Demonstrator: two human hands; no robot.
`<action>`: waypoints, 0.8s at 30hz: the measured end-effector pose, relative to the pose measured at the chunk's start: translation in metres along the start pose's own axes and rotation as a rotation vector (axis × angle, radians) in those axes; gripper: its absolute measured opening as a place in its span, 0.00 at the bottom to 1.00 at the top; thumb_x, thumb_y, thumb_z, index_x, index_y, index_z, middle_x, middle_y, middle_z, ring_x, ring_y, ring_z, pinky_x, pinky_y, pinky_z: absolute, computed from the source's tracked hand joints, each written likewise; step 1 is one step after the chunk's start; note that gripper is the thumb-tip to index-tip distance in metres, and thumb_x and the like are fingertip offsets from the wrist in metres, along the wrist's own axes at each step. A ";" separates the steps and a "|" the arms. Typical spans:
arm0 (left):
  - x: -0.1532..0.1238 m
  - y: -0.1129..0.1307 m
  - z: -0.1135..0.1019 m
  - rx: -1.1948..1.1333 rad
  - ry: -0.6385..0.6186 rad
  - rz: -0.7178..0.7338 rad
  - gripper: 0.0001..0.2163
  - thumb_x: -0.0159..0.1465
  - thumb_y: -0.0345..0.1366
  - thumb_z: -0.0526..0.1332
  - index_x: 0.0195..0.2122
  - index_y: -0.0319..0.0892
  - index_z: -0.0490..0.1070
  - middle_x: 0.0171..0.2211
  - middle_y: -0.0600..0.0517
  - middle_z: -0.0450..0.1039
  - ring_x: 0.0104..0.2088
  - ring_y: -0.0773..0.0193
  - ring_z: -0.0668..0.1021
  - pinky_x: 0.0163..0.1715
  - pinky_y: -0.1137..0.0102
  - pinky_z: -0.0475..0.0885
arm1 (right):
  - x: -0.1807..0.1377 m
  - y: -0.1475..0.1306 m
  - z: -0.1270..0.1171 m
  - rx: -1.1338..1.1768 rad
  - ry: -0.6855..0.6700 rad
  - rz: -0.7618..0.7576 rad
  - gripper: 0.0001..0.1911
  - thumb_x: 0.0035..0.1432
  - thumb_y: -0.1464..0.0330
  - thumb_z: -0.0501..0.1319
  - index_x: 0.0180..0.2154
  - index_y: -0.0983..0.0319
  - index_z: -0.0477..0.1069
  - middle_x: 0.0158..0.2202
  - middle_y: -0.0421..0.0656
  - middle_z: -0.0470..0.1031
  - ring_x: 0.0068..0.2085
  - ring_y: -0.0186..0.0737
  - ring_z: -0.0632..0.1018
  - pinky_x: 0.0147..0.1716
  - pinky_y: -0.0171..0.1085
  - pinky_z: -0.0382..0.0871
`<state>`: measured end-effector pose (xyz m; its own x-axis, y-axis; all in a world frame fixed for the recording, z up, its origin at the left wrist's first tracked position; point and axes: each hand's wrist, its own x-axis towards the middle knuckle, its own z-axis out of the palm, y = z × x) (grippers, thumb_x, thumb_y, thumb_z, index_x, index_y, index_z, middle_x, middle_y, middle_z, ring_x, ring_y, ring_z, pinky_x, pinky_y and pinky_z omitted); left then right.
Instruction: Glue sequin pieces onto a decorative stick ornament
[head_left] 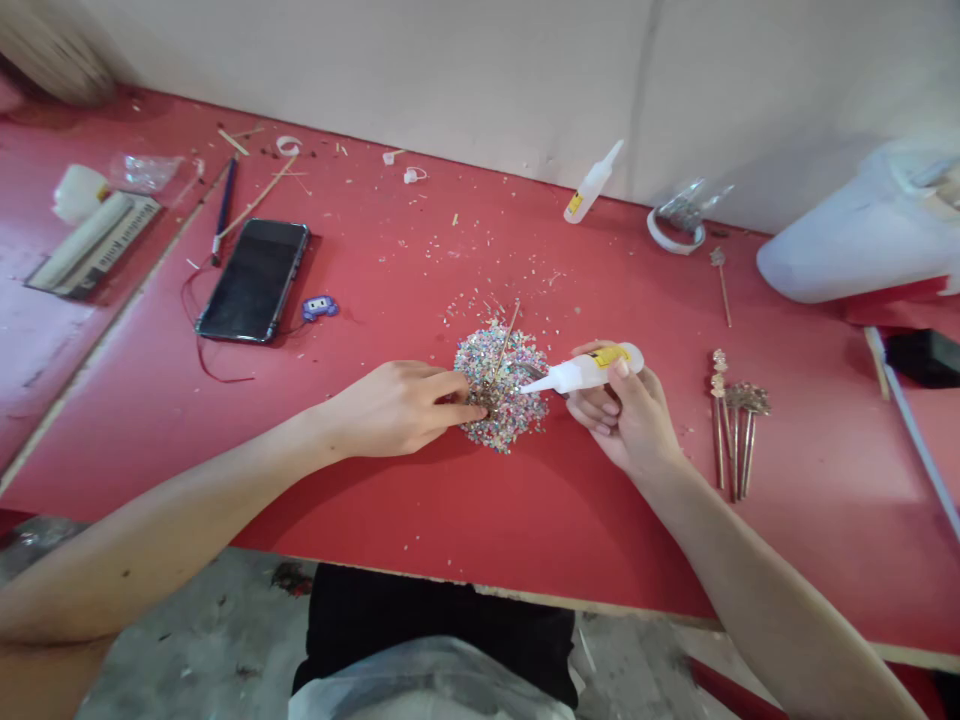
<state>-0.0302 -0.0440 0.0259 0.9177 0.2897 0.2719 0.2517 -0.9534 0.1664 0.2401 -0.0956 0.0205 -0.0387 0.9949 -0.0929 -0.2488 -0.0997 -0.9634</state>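
White bottle (581,372) in the clasp of right fingers (596,408); left fingers (446,387) at glittery pile (506,418), hold unclear.

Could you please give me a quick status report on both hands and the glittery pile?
Left hand at glittery pile, grip unclear. Right hand gripping white bottle, nozzle toward pile. Thin stick crosses pile's far edge. Phone apart, off left.

Diffuse, mod. bright light, soft shadows on tabletop (487,510), pale glare L.
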 end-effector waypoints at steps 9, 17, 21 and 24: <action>0.000 0.000 0.000 0.011 0.008 0.009 0.15 0.70 0.30 0.50 0.51 0.43 0.72 0.39 0.50 0.76 0.31 0.66 0.76 0.31 0.69 0.71 | -0.001 -0.001 0.003 0.040 0.055 0.001 0.16 0.58 0.52 0.62 0.35 0.58 0.72 0.12 0.29 0.50 0.12 0.25 0.47 0.10 0.28 0.44; 0.000 0.000 0.000 0.031 -0.002 0.007 0.15 0.70 0.31 0.50 0.52 0.45 0.72 0.39 0.50 0.76 0.31 0.66 0.76 0.31 0.70 0.71 | 0.000 0.004 0.002 -0.111 0.124 -0.160 0.15 0.52 0.56 0.69 0.36 0.58 0.72 0.17 0.30 0.56 0.15 0.24 0.54 0.13 0.29 0.49; 0.000 0.001 0.001 0.039 -0.005 0.019 0.15 0.70 0.31 0.50 0.50 0.45 0.73 0.39 0.50 0.75 0.31 0.66 0.76 0.32 0.69 0.72 | -0.003 0.000 0.012 -0.353 0.181 -0.226 0.13 0.51 0.60 0.70 0.35 0.59 0.73 0.23 0.35 0.68 0.19 0.27 0.64 0.16 0.30 0.58; 0.000 0.000 0.002 0.047 -0.005 0.019 0.15 0.70 0.31 0.50 0.51 0.46 0.73 0.39 0.50 0.75 0.30 0.65 0.76 0.31 0.69 0.72 | -0.001 -0.007 0.025 -0.512 0.142 -0.246 0.12 0.51 0.59 0.69 0.34 0.58 0.74 0.27 0.38 0.73 0.23 0.30 0.70 0.19 0.31 0.64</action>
<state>-0.0299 -0.0438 0.0243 0.9240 0.2716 0.2694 0.2486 -0.9615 0.1167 0.2179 -0.0960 0.0334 0.0996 0.9837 0.1497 0.2662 0.1186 -0.9566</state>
